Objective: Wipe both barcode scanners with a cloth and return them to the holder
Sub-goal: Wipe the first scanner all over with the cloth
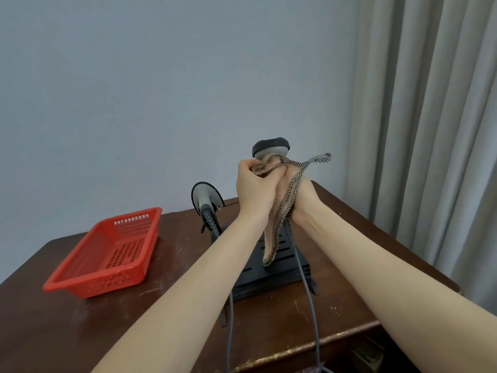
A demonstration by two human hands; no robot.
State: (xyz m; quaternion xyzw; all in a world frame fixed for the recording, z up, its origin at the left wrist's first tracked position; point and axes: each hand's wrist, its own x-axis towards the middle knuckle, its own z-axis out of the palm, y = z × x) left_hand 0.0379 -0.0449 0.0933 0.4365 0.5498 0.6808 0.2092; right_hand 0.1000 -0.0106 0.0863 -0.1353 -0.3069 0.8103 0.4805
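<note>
Both hands are raised above the black slotted holder. My right hand grips the handle of a grey and black barcode scanner, whose head sticks up above my fingers. My left hand holds a beige cloth with a checked edge bunched against the scanner just below its head; one end of the cloth hangs down over the holder. The second scanner stands in the left side of the holder, apart from both hands. Grey cables run from the scanners toward me.
A red plastic basket sits on the left of the dark wooden table. The table's right edge is close to grey curtains. A plain wall stands behind.
</note>
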